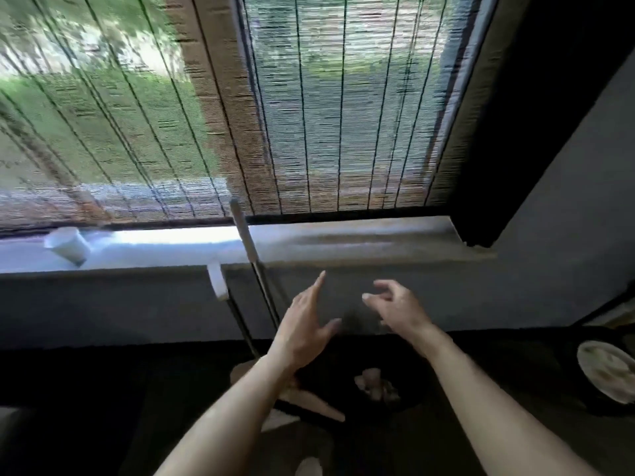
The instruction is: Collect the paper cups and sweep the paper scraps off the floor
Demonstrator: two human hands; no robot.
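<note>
Head view shows one paper cup [67, 244] lying tipped on the sill [343, 245] at ten o'clock; scraps [376, 386] sit in a dark pan [409, 403] at six. Both hands, left hand [305, 329] and right hand [398, 309], are empty with fingers spread; the two handles [256, 280] lean right by the left hand, so a bump might knock them over, and the cup could roll off.

paper cup [67, 245]: 1 | long handles [244, 235]: 2 | hands [304, 333]: 2 | plate [607, 371]: 1

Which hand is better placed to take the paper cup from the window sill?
The left hand, probably. The paper cup lies tipped on the window sill far to the left. The right hand would have to cross over. Both hands are open and empty.
</note>
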